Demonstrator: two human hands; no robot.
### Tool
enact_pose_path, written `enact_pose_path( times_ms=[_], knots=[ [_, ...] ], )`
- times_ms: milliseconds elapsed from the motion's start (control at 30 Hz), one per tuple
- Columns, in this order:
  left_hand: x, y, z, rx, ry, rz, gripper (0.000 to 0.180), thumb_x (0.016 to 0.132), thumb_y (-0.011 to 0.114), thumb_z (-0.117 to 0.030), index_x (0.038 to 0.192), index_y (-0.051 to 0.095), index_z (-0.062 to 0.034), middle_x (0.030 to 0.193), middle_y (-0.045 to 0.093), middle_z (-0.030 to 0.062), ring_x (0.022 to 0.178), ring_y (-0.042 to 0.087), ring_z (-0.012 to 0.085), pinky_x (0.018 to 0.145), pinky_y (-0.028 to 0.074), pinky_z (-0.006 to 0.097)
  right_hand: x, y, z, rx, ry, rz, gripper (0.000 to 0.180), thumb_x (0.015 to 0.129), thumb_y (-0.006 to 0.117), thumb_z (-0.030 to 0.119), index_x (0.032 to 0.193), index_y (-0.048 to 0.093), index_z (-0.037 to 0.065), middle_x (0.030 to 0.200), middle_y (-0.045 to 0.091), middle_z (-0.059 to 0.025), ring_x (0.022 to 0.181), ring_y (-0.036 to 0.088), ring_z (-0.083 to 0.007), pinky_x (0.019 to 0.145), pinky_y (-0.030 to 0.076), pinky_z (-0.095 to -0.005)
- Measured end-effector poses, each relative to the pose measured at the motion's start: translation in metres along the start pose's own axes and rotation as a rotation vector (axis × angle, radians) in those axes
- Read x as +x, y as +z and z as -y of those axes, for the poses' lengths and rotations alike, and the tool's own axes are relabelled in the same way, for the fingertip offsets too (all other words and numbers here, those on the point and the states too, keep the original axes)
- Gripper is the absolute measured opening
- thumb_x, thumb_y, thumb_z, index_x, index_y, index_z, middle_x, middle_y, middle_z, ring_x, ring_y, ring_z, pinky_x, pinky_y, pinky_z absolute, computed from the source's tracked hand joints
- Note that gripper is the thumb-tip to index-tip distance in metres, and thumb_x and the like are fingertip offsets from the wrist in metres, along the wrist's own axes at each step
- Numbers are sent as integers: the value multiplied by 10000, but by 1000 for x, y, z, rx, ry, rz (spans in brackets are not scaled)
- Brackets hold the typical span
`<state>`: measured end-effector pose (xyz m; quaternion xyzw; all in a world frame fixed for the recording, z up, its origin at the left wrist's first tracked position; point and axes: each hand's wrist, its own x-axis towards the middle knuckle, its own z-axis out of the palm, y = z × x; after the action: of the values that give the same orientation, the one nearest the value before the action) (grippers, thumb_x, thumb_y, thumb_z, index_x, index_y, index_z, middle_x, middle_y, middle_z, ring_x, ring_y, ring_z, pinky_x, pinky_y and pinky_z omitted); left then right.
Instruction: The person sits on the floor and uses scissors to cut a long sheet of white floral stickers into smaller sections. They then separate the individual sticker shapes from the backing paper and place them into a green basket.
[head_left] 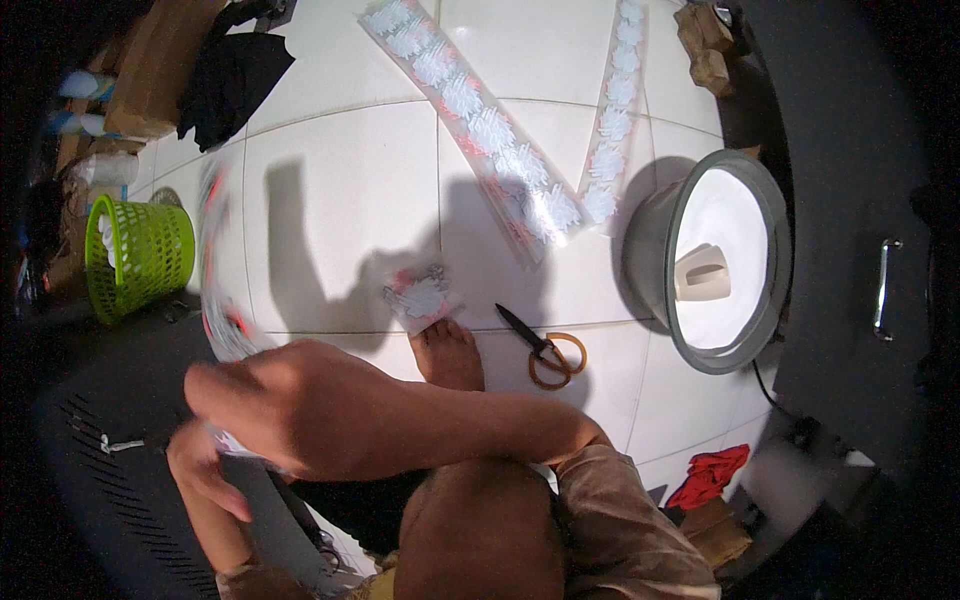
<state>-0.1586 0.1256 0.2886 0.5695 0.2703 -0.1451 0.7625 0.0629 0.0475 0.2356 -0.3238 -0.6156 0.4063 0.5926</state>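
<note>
At the left, my right hand (pixel 265 405) reaches across my body, fingers closed on a long strip of clear plastic packets (pixel 222 295). The strip is smeared by motion and has white and red contents. Below it, partly hidden, my left hand (pixel 208 470) curls against a white bit of the strip showing between the hands. A single packet (pixel 418 297) with a white, ruffled-looking content lies at my foot. Scissors (pixel 540 350) with a dark blade and orange handles rest on the tiles to the right of the foot.
Two long packet strips, a wide strip (pixel 490 130) and a narrower strip (pixel 615 120), lie ahead on the white tiles. A grey tub (pixel 675 260) of white powder with a beige scoop (pixel 703 274) stands right. A green basket (pixel 150 255) and black cloth (pixel 238 88) are left; red cloth (pixel 710 476) is lower right.
</note>
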Motion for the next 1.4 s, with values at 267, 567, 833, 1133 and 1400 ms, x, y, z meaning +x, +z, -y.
enact_pose_path(
  times_ms=[267, 567, 833, 1133, 1400],
  knots=[
    [-203, 54, 137, -203, -825, -461, 226, 812, 836, -45, 1013, 751, 13, 964, 763, 56, 882, 710, 133, 813, 569, 273, -35, -1, -59, 195, 372, -288, 85, 960, 583, 84, 981, 528, 22, 735, 605, -214, 707, 661, -408, 593, 475, -423],
    [-296, 191, 230, 211, -1112, 9, 518, 901, 741, -426, 1190, 688, 0, 1135, 725, 165, 1039, 684, 301, 953, 513, 401, -86, 69, -112, 297, 527, 14, 137, 954, 620, 106, 1005, 555, -4, 859, 701, -174, 803, 711, -316, 693, 529, -399],
    [-42, 127, 183, 24, -139, -1118, 349, 1015, 617, -225, 1256, 612, 28, 1243, 629, 123, 1149, 586, 186, 1008, 445, 323, -97, 68, -113, 243, 511, 133, 124, 954, 618, 106, 1004, 566, 5, 813, 686, -178, 756, 699, -337, 654, 517, -418],
    [30, 84, 126, -88, -183, -832, 246, 1019, 646, -219, 943, 714, 5, 735, 591, -80, 642, 461, 7, 569, 364, 188, -109, 15, -100, 242, 780, -110, 192, 939, 641, 178, 967, 621, -11, 818, 685, -122, 755, 668, -190, 691, 517, -324],
    [36, 93, 60, 80, -71, -878, 212, 991, 676, -157, 908, 718, 34, 708, 644, -23, 642, 508, 27, 562, 391, 209, -100, -21, -60, 402, 923, -167, 188, 984, 638, 196, 969, 658, 9, 866, 652, 2, 817, 570, -63, 749, 475, -243]
  ],
)
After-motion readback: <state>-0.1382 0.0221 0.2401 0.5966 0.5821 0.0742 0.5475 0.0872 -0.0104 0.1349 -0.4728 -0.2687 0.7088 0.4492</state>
